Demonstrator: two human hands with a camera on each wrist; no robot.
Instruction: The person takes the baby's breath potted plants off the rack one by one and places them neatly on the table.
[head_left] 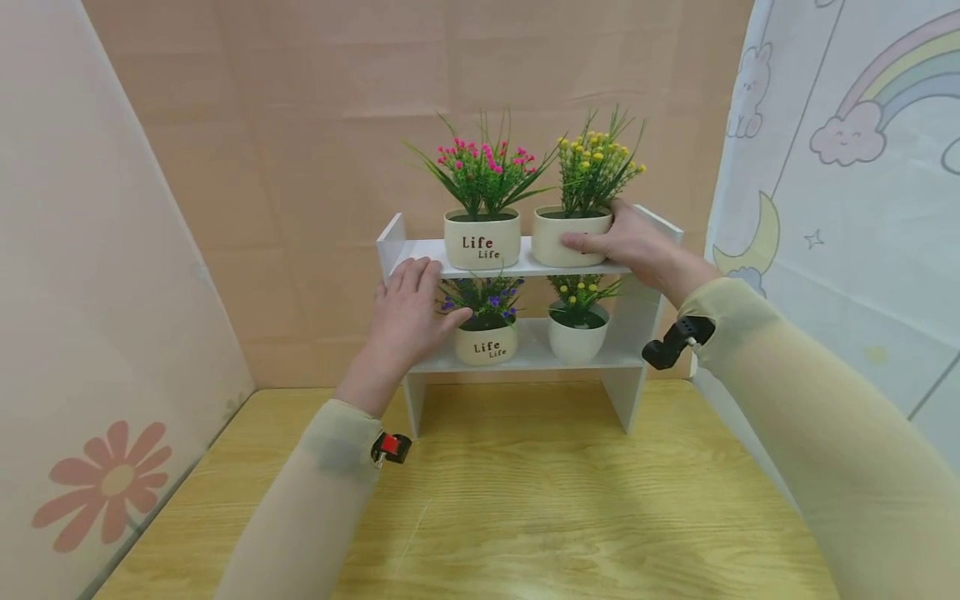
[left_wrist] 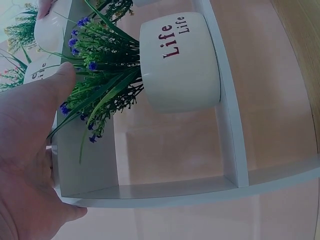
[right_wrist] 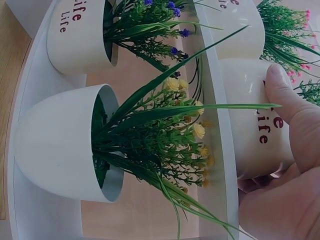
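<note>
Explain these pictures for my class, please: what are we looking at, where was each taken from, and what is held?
There is no machine here: a person works bare-handed. The large picture is taken from the head, the smaller ones from the left and right wrists.

On the wooden table stands a white two-tier shelf. Above are a pink-flowered pot and a yellow-flowered pot, which the right hand grips. Below are a purple-flowered pot and a round white pot with yellow flowers. The left hand rests on the shelf's left end.
</note>
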